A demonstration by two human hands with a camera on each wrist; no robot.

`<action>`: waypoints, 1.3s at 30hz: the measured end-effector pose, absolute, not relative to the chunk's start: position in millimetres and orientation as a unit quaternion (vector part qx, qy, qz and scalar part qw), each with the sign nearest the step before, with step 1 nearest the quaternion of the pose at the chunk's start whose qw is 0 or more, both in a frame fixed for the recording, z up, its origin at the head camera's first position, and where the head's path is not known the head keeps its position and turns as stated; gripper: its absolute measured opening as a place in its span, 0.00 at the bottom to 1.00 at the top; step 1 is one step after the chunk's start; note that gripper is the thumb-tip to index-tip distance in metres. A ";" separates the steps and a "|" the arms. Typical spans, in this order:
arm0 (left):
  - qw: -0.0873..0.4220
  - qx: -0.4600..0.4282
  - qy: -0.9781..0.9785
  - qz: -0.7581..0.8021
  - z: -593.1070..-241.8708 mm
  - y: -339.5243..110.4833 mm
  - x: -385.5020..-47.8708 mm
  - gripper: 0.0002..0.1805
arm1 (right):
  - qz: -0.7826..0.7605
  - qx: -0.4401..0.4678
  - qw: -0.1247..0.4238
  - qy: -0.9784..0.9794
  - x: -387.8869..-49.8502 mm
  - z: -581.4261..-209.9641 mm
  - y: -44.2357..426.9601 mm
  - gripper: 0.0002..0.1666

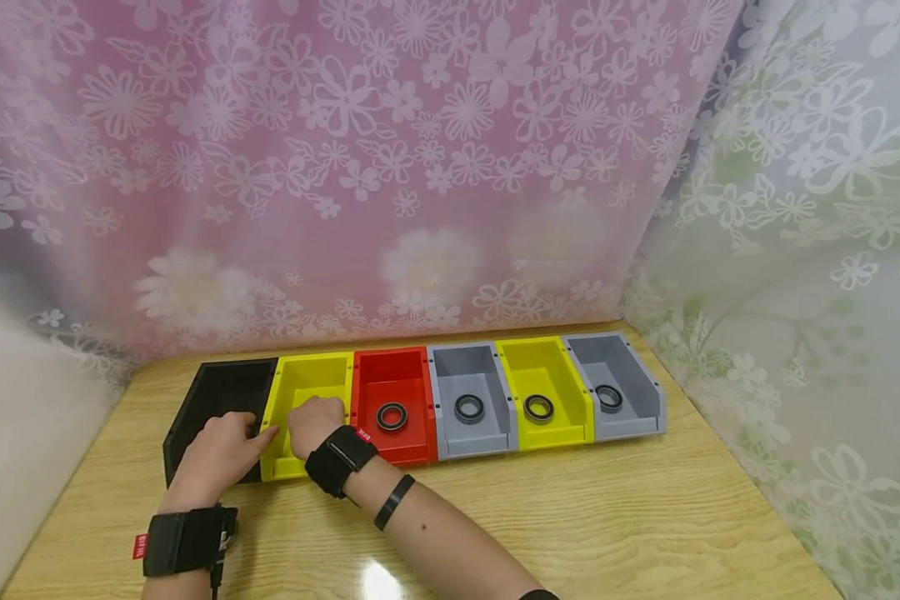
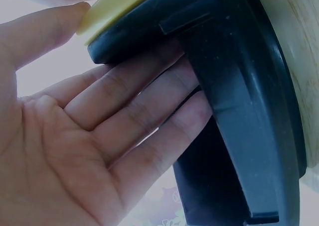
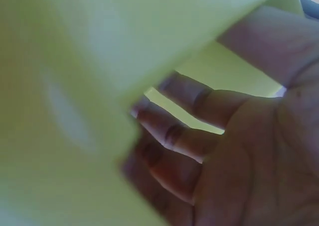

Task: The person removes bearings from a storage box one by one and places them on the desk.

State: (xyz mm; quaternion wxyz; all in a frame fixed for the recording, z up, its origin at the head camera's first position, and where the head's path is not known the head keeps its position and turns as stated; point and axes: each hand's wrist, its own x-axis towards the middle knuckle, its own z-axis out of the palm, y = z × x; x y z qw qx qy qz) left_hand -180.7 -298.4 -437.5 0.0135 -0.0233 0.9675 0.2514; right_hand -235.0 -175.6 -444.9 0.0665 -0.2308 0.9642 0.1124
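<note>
- While its straight fingers reach inside the black plastic bin (image 1: 232,385), the left hand (image 1: 220,450) touches the adjoining yellow plastic bin (image 1: 317,372) with its thumb.
- Right hand (image 1: 318,423): inside that yellow bin; grip cannot be told.

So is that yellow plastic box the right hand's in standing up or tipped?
Upright: in the head view, the yellow plastic box stands on the wood-grain table, open top up, the right hand inside.

Left hand (image 2: 75,146): palm faced the camera, fingers (image 2: 144,109) extended against the black bin (image 2: 239,96), some tips hidden
Thumb (image 2: 45,34): its tip touched the yellow rim (image 2: 119,7)
Wood surface (image 2: 301,42): showed along the right side
</note>
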 end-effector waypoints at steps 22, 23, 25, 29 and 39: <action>0.032 -0.029 0.970 0.240 -434.4 -299.2 -184.0 0.31 | 0.002 -0.262 0.025 0.965 -233.8 -429.8 -160.0 0.28; 0.034 -0.029 0.970 0.240 -434.1 -299.4 -184.1 0.31 | -0.005 -0.265 0.022 0.964 -233.1 -426.8 -157.9 0.26; 0.036 -0.030 0.970 0.240 -433.1 -299.4 -184.7 0.31 | -0.010 -0.272 0.015 0.962 -231.6 -420.0 -153.6 0.24; 0.035 -0.028 0.970 0.237 -431.7 -299.4 -185.6 0.30 | -0.020 -0.294 -0.003 0.956 -227.0 -405.3 -142.8 0.24; 0.036 -0.032 0.969 0.240 -433.3 -299.1 -184.1 0.31 | -0.041 -0.359 -0.043 0.932 -204.0 -379.2 -116.4 0.19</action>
